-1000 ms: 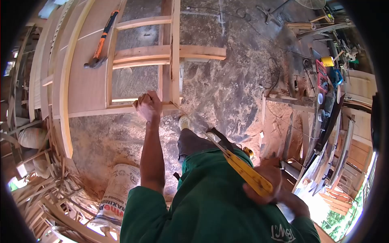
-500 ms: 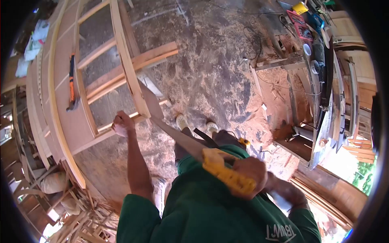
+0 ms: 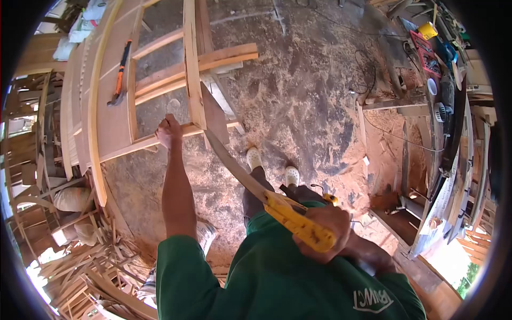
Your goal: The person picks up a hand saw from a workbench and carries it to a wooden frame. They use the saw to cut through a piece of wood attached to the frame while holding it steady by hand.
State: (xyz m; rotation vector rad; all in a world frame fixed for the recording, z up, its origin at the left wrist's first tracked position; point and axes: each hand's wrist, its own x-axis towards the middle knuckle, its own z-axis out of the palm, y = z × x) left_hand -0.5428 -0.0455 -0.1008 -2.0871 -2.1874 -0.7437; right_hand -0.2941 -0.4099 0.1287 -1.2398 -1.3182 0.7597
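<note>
My right hand (image 3: pixel 326 230) is wrapped round the yellow handle (image 3: pixel 290 217) of a handsaw, close to my green shirt. The saw's blade (image 3: pixel 236 168) slants up and left, and its far end meets the corner of a wooden frame (image 3: pixel 195 101). It looks slightly bowed. My left hand (image 3: pixel 169 132) is closed over the frame's near rail (image 3: pixel 141 143), left of that corner. Beyond it, a claw hammer (image 3: pixel 122 72) with an orange and black handle lies on the panel (image 3: pixel 113 120). The saw's teeth and any cut are too small to make out.
My feet in light clogs (image 3: pixel 292 175) stand on a floor strewn with sawdust. At right is a bench with a red tray (image 3: pixel 425 53), a yellow container (image 3: pixel 427 30) and a cable (image 3: pixel 397 137). Scrap wood (image 3: pixel 88 272) is heaped at lower left.
The whole view has shifted, so the frame and hammer appear farther right and higher. The blade looks more bowed, its end still at the frame's corner. Both hands keep their holds.
</note>
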